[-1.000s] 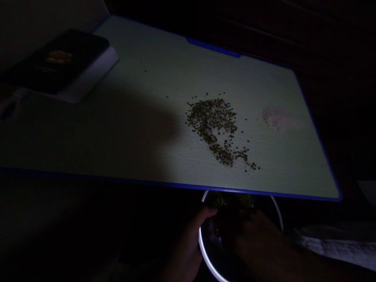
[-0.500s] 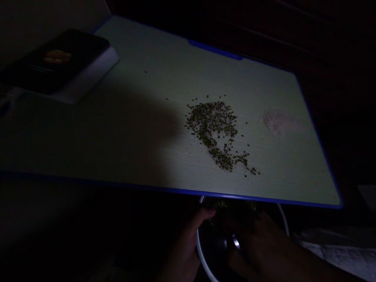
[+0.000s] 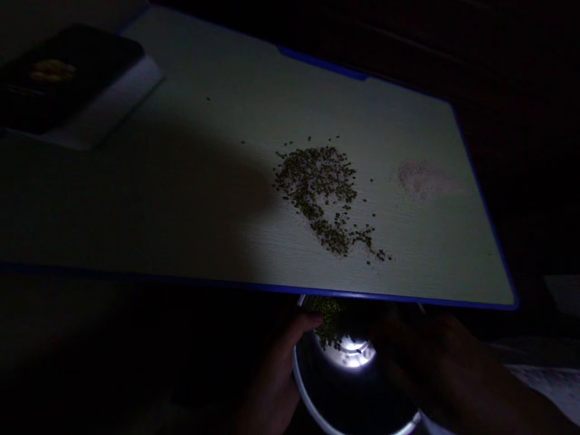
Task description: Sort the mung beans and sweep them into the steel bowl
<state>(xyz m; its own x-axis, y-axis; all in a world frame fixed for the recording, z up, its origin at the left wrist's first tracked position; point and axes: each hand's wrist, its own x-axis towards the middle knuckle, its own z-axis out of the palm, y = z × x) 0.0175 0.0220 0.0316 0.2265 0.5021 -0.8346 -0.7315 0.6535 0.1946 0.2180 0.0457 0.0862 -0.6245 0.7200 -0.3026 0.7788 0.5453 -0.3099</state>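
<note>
Below the table's front edge my left hand [image 3: 278, 374] grips the left side of a round bowl [image 3: 306, 393], its thumb over the pale rim. Small green mung beans [image 3: 328, 323] lie inside near that thumb. Light glints off the bowl's shiny bottom. My right hand [image 3: 444, 368] is over the right part of the bowl; its fingers are dark and blurred, so what they hold, if anything, cannot be made out. On the low table [image 3: 217, 254], above the bowl, a loose patch of mung beans [image 3: 317, 178] is spread out.
A pinkish-white powdery heap [image 3: 426, 180] lies on the table's right part. At the back left sits a dark-topped box [image 3: 77, 84] with pale sides. The table has a blue edge, which overhangs part of the bowl. Pale cloth [image 3: 544, 386] shows at lower right. The room is very dark.
My right hand has moved right inside the bowl, uncovering its bright bottom and the beans near my left thumb. The view has shifted slightly; the beans on the table look unchanged.
</note>
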